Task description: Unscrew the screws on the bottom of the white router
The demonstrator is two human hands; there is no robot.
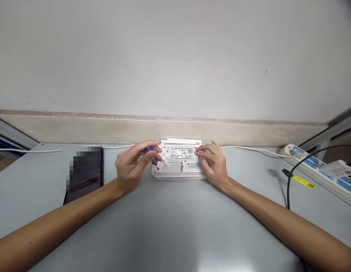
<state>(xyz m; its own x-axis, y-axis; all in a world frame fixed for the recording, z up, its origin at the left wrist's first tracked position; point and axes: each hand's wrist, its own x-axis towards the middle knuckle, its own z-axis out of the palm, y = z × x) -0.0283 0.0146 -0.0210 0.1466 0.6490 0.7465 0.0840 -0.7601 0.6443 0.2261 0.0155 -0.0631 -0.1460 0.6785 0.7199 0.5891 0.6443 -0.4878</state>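
A white router-like device lies on the grey table with its labelled, vented underside up and white antennas along its far edge. My left hand grips a small purple screwdriver between thumb and fingers, its tip at a hole in the device's near left corner. My right hand rests on the device's right side, fingers bent and slightly apart, touching its surface near the label.
Left of the device lies a dark flat screen, partly pixelated. At the right stands a white power strip with blue sockets and a plugged-in adapter. A black cable with a yellow tag and white cables cross the table. A wall rises behind.
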